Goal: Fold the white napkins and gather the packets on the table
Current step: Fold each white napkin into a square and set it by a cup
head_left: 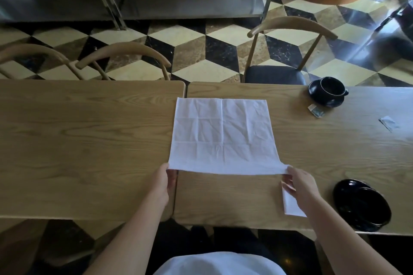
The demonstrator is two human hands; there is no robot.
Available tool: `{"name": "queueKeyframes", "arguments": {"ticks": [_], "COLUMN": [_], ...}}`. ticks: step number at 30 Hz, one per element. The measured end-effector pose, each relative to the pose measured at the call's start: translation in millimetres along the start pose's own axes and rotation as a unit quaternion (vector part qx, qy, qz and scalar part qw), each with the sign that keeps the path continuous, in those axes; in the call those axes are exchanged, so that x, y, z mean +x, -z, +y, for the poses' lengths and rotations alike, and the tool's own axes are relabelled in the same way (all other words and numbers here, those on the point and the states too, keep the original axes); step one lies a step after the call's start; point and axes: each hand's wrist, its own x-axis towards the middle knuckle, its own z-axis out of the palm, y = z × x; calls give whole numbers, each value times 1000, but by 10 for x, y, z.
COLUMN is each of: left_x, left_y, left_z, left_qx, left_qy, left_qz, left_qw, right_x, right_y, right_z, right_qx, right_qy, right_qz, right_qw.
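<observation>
Two hands work one white napkin (222, 134), spread flat across the seam where two wooden tables (89, 140) meet. The left hand (162, 182) pinches the napkin's near left corner, fingers curled under the cloth; the right hand (300, 183) pinches the near right corner between thumb and fingertips, and the near edge is drawn taut between them, lifted slightly off the wood. Under the right hand, just right of the napkin's near corner, lies a folded napkin (290, 204) (partly hidden by the wrist). Right of the napkin's far corner stands a black cup (331, 87) on a saucer (321, 99), with one packet (316, 111) just beside the saucer's near rim and a second packet (388, 123) farther right. A black plate (362, 204) sits right of the folded napkin, near the table's edge. Beyond the napkin, three wooden chairs (290, 27) stand on a checkered floor (201, 51).
</observation>
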Motion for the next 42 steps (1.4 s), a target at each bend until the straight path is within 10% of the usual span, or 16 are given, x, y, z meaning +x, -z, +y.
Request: {"name": "queueKeyframes", "arguments": {"ticks": [7, 24, 42], "left_x": [176, 1388, 1925], "left_y": [-427, -1612, -1888], "left_z": [851, 1868, 1859], "left_qx": [-30, -87, 41], "left_qy": [-63, 75, 36], "left_qz": [9, 2, 48], "left_qw": [998, 993, 997], "right_x": [371, 1963, 2403], "right_y": [-277, -1238, -1453], "right_z": [-940, -1858, -1811], "right_qx": [-58, -88, -162], "right_qy": [138, 19, 47], "right_qz": [24, -28, 10], "right_qw": [988, 996, 986]}}
